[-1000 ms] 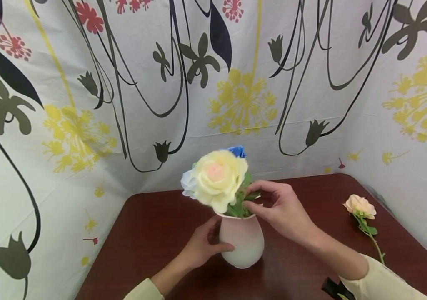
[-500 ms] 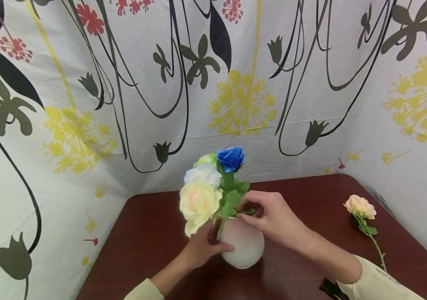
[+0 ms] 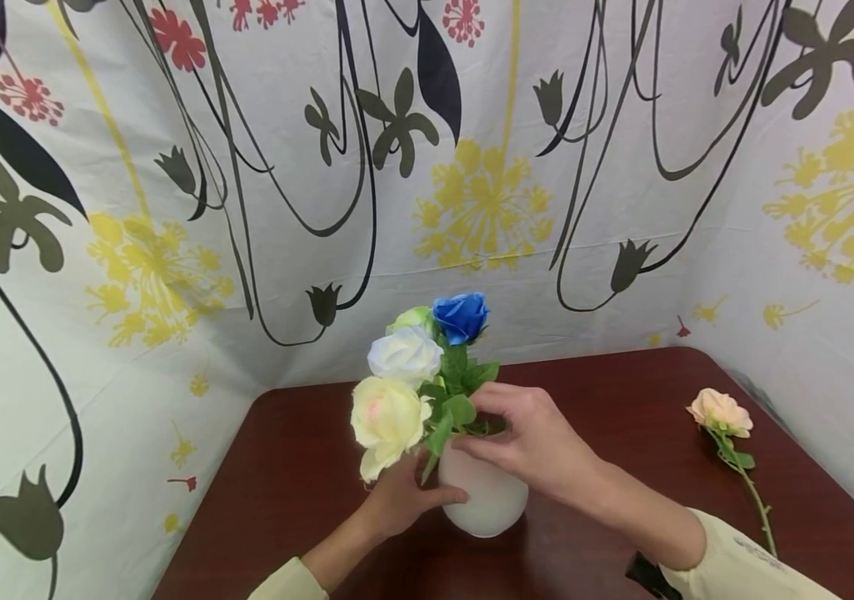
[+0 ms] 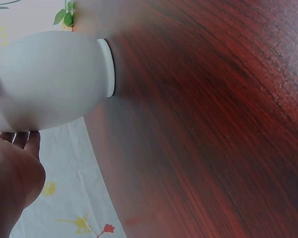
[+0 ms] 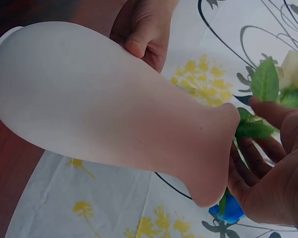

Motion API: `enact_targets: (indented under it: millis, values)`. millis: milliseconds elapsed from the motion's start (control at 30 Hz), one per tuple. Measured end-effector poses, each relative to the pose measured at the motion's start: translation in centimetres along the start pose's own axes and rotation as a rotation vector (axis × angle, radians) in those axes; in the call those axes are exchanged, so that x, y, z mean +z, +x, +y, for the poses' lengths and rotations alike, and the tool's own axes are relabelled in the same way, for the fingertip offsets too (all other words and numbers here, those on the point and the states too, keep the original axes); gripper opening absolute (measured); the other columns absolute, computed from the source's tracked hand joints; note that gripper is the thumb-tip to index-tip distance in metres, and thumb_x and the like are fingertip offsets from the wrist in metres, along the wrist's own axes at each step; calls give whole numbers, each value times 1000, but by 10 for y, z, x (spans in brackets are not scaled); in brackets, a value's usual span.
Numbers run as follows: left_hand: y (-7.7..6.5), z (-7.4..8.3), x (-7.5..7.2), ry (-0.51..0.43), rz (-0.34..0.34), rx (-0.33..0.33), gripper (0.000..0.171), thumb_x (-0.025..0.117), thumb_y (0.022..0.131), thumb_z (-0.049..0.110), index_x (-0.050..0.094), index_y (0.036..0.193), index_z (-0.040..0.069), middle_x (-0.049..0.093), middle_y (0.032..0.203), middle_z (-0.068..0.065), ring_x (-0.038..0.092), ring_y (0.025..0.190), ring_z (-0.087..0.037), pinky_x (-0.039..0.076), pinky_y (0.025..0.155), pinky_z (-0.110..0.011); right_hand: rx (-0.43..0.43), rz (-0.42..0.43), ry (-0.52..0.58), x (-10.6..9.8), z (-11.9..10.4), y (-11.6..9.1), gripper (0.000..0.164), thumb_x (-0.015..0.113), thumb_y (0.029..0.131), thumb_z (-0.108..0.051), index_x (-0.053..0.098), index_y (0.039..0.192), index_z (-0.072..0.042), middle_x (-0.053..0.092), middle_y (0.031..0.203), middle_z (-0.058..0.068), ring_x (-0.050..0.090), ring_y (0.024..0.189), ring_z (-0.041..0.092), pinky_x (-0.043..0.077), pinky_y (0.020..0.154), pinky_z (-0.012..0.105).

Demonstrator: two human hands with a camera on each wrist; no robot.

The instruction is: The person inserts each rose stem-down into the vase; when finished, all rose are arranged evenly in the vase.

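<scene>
A white vase (image 3: 492,498) stands upright on the table, holding artificial roses. My left hand (image 3: 397,502) grips its left side, thumb across the front; in the left wrist view, fingers reach around behind the vase. At the mouth, my right hand (image 3: 542,440) pinches among green stems and leaves (image 5: 264,82), the exact pinch point hidden by foliage. A cream rose (image 3: 387,414) leans low over the left rim, above my left hand. Behind it are a pale blue rose (image 3: 406,356), a greenish rose (image 3: 413,319) and an upright deep blue rose (image 3: 461,317).
A peach rose (image 3: 719,412) with a long stem lies on the dark red wooden table (image 3: 292,467) at the right. A black object (image 3: 650,575) shows beside my right sleeve. Flower-printed white cloth (image 3: 277,250) hangs behind and at both sides.
The cream rose has swung left and down, uncovering the pale blue, greenish and deep blue roses. My right hand has shifted left and slightly lower at the mouth. My left hand stays on the vase.
</scene>
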State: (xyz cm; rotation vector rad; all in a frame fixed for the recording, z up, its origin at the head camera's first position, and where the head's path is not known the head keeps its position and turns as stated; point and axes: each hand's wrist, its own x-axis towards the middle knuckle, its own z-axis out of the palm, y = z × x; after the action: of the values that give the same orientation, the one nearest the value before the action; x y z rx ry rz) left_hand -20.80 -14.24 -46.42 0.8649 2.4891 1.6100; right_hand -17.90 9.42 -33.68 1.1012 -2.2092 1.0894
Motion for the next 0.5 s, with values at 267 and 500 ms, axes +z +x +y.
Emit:
enact_targets:
  millis: [267,500]
  values:
    - [1,-4,1,-11,15,55,86,88,91,26,39,161,31,50,158,9,51,141,-21,48,111,-40,-69,26,-183,2,1,1,18,94,80,-8,79,88,-14,72,86,-6,64,81,10,56,67,29]
    - [2,-6,1,-36,18,74,85,89,89,22,42,159,31,51,157,9,55,138,-23,50,109,-43,25,-6,-122,-4,0,0,22,95,80,-13,77,91,-18,70,86,-7,64,79,11,55,64,27]
